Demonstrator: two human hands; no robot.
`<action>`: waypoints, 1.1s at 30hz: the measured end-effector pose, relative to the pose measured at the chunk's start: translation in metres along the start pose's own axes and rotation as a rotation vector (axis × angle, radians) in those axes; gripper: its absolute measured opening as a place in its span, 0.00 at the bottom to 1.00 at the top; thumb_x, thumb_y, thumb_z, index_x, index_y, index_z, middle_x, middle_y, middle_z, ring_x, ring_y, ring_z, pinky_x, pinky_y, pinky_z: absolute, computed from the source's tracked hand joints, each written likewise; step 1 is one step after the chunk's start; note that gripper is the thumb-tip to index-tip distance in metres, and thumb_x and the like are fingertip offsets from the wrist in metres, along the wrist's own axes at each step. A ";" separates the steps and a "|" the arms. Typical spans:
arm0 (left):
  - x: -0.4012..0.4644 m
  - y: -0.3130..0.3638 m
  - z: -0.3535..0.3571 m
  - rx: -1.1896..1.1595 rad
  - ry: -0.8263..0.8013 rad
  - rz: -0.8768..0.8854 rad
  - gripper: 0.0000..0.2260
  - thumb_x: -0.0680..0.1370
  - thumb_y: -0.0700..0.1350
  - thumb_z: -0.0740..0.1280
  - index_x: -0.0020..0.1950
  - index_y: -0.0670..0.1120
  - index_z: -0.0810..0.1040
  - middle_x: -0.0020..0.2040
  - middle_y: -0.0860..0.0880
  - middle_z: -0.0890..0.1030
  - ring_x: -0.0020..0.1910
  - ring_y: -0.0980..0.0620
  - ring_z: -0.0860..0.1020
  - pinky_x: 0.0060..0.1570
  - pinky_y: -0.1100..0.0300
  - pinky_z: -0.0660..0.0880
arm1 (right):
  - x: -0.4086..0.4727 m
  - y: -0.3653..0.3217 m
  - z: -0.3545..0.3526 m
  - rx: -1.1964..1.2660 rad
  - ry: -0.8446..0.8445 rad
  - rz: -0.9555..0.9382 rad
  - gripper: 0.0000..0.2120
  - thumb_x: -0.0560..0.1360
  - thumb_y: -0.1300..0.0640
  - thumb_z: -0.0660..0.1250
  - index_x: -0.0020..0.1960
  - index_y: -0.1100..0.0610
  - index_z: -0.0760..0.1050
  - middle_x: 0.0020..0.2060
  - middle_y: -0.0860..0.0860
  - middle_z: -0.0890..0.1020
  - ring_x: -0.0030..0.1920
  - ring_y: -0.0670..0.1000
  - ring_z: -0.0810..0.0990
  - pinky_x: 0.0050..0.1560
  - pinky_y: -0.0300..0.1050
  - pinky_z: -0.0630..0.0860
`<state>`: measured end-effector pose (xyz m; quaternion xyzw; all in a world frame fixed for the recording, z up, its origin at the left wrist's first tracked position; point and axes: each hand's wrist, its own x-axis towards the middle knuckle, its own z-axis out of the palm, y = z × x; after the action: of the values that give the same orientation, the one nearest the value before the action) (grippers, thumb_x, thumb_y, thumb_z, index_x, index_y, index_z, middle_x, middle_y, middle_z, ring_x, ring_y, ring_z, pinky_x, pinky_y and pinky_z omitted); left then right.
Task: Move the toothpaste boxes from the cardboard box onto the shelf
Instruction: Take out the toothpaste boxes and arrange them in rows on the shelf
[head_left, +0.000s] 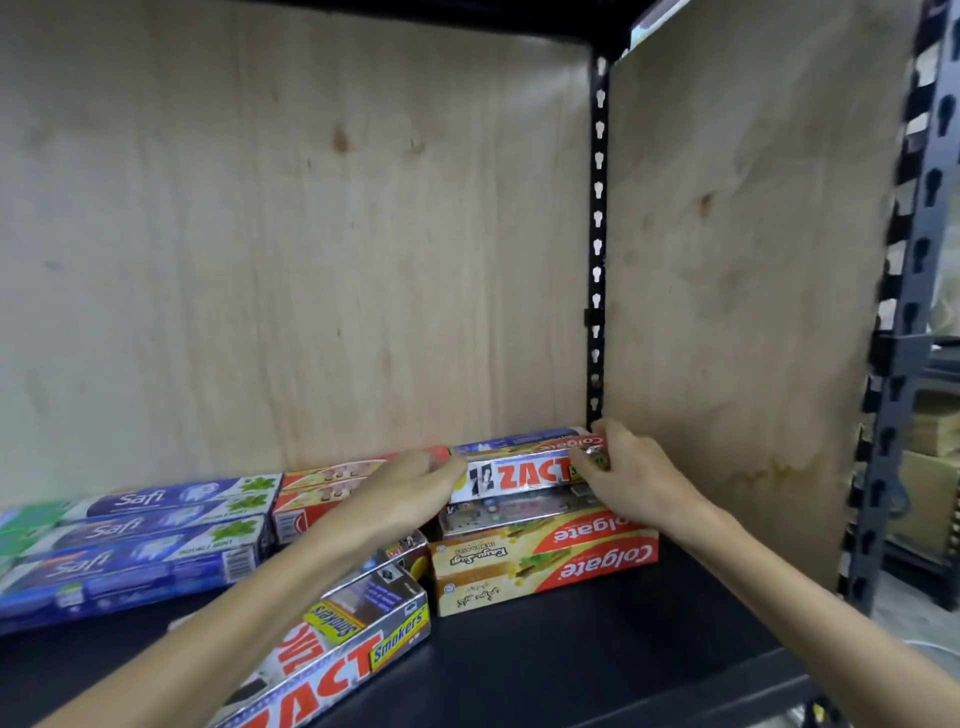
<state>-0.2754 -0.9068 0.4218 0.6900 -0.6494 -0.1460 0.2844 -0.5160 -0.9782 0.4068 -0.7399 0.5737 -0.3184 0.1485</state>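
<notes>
A silver Zact toothpaste box lies on top of a stack at the back right of the black shelf. My left hand holds its left end and my right hand grips its right end. Under and behind it lie gold-and-red Colgate boxes. A second stack of Zact Smokers boxes lies at an angle in front, partly under my left forearm. Blue Safi boxes are stacked at the left, with red boxes behind my left hand. The cardboard box is out of view.
Plywood panels form the shelf's back and right side. Black slotted metal uprights stand at the back corner and at the front right. More cartons show beyond the frame at far right.
</notes>
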 end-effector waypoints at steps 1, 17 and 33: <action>0.004 -0.001 0.002 -0.010 -0.020 -0.013 0.21 0.82 0.60 0.55 0.55 0.48 0.81 0.47 0.52 0.83 0.46 0.54 0.79 0.51 0.59 0.72 | 0.001 0.001 0.002 0.015 -0.023 0.004 0.27 0.82 0.43 0.62 0.75 0.54 0.62 0.62 0.54 0.80 0.47 0.48 0.82 0.40 0.40 0.78; 0.066 0.000 0.007 0.071 0.136 0.022 0.25 0.74 0.63 0.65 0.64 0.50 0.76 0.56 0.50 0.81 0.61 0.46 0.78 0.63 0.50 0.74 | 0.081 -0.005 0.019 -0.063 -0.021 0.033 0.30 0.80 0.43 0.63 0.77 0.56 0.61 0.71 0.60 0.71 0.69 0.62 0.72 0.68 0.54 0.71; 0.093 -0.033 0.027 -0.062 0.133 0.020 0.31 0.75 0.61 0.72 0.71 0.46 0.71 0.61 0.48 0.79 0.63 0.48 0.76 0.65 0.53 0.72 | 0.120 0.012 0.043 0.023 0.239 0.081 0.34 0.71 0.38 0.75 0.67 0.57 0.69 0.64 0.60 0.77 0.65 0.62 0.74 0.65 0.57 0.73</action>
<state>-0.2534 -1.0038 0.3971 0.6824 -0.6311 -0.1168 0.3499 -0.4807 -1.1013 0.4034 -0.6710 0.6132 -0.4045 0.1002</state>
